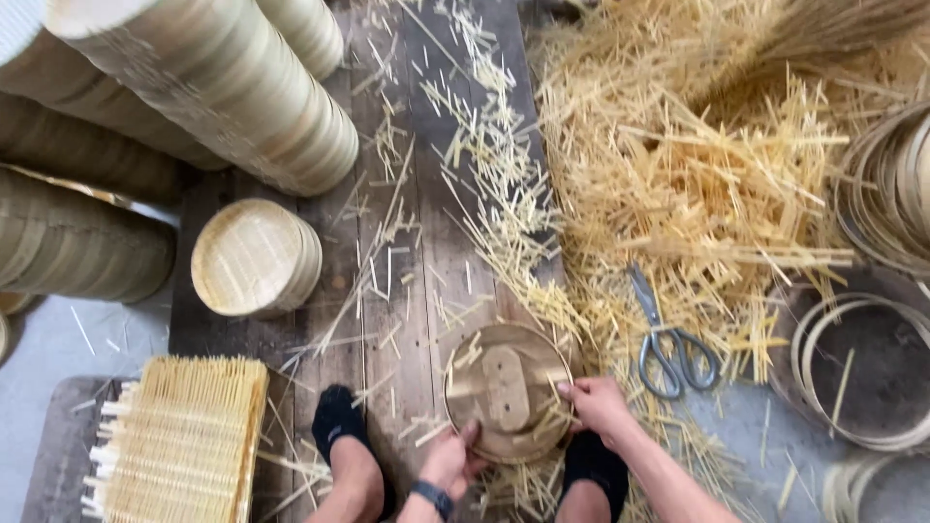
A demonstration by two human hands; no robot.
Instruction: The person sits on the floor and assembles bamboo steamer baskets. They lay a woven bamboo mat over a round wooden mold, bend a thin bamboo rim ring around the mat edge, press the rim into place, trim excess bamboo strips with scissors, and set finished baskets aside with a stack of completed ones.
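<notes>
my left hand (451, 463) grips the near rim of the round bamboo frame (508, 391), and my right hand (598, 407) pinches its right edge, so both are closed on it and it sits steady on the plank floor (426, 252) between my feet. short strips (539, 422) lie across its wooden base. scissors (666, 341) rest just right, within reach, beside the heap of cut strips (697, 174). a woven mat (184, 436) lies to my left, and finished stacks (223, 92) lean beyond.
</notes>
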